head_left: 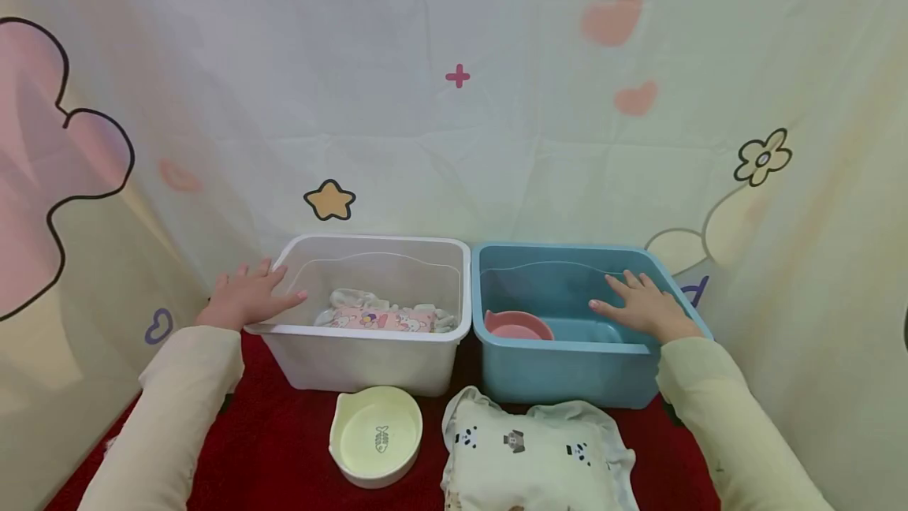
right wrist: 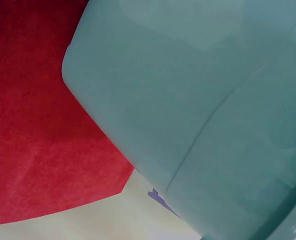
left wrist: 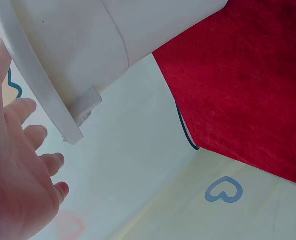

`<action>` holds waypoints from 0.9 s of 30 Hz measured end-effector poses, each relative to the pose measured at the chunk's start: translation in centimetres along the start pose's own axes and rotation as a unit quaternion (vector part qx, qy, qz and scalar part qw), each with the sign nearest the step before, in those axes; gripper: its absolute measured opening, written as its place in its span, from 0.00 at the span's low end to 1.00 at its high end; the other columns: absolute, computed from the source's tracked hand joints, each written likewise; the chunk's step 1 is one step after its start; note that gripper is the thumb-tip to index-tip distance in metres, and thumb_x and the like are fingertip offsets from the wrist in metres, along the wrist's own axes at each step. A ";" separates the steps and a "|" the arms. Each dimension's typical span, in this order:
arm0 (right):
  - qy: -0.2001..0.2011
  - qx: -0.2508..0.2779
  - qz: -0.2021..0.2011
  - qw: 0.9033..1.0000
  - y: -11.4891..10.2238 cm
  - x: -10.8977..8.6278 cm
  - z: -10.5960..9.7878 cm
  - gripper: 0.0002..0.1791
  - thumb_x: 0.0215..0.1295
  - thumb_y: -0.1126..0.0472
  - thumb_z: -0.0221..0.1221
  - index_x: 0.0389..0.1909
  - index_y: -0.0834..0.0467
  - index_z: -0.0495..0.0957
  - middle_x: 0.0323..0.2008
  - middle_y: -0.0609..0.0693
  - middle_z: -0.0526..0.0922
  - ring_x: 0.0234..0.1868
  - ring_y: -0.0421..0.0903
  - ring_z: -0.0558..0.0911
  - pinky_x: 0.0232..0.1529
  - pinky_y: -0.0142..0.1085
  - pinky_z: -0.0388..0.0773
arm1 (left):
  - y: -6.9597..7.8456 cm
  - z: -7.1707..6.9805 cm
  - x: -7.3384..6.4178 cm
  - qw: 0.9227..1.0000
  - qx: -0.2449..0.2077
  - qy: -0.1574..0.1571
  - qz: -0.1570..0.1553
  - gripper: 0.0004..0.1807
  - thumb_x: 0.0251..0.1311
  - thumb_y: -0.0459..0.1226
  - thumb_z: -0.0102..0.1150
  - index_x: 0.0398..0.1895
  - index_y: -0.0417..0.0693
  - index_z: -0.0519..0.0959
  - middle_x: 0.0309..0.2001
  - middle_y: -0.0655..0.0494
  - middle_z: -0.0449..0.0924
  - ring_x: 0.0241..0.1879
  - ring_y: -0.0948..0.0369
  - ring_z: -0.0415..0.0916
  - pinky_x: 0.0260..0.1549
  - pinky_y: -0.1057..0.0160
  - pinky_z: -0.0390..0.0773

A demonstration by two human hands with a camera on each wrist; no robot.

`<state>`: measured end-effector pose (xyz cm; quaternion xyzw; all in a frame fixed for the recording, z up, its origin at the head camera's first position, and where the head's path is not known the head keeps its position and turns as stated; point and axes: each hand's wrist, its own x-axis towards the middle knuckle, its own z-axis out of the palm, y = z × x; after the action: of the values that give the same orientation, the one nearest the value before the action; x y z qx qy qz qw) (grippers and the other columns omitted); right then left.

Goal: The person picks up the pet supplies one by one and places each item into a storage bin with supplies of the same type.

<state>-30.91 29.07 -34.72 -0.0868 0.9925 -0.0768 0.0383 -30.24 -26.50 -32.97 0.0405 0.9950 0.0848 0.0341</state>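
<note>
My left hand (head_left: 244, 298) is at the left rim of a white plastic bin (head_left: 355, 365), fingers spread and holding nothing. In the left wrist view the fingers (left wrist: 35, 136) lie loosely just outside the rim. A small pink pillow with frilly white edges (head_left: 379, 319) lies inside this bin. Over the right side of a blue plastic bin (head_left: 567, 375), my right hand (head_left: 649, 310) has its fingers spread; whether it touches the rim is unclear. Inside the blue bin sits a pink bowl (head_left: 521, 326) with a pointed ear. The right wrist view shows mostly the bin's outer wall (right wrist: 187, 90).
In front of the white bin stands a pale yellow cat-eared bowl (head_left: 372, 436) with a fish-bone print. A cream ruffled pillow (head_left: 532, 460) with animal prints lies before the blue bin. Red cloth (head_left: 284, 448) covers the table; a printed curtain (head_left: 496, 164) hangs behind.
</note>
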 end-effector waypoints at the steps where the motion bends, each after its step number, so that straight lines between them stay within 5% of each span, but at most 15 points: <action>1: 0.001 -0.002 -0.002 1.000 0.0 0.0 0.0 0.48 0.56 0.30 0.39 0.66 0.62 0.48 0.65 0.70 0.45 0.64 0.70 0.44 0.55 0.67 0.46 | 0.0 0.0 0.0 1.000 0.001 0.000 0.002 0.46 0.53 0.64 0.39 0.66 0.40 0.51 0.65 0.30 0.42 0.61 0.30 0.38 0.55 0.32 0.38; 27: 0.009 -0.019 -0.051 0.998 -0.6 -1.5 -0.7 0.45 0.57 0.34 0.44 0.65 0.63 0.52 0.64 0.71 0.49 0.63 0.71 0.48 0.54 0.66 0.51 | -1.8 0.1 -1.3 0.999 -0.023 -0.009 0.028 0.50 0.52 0.66 0.38 0.66 0.36 0.48 0.65 0.29 0.40 0.62 0.33 0.40 0.54 0.31 0.41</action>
<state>-29.44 28.90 -33.86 -0.1377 0.9884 -0.0605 0.0233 -29.11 -28.34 -33.26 0.0686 0.9908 0.1086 0.0419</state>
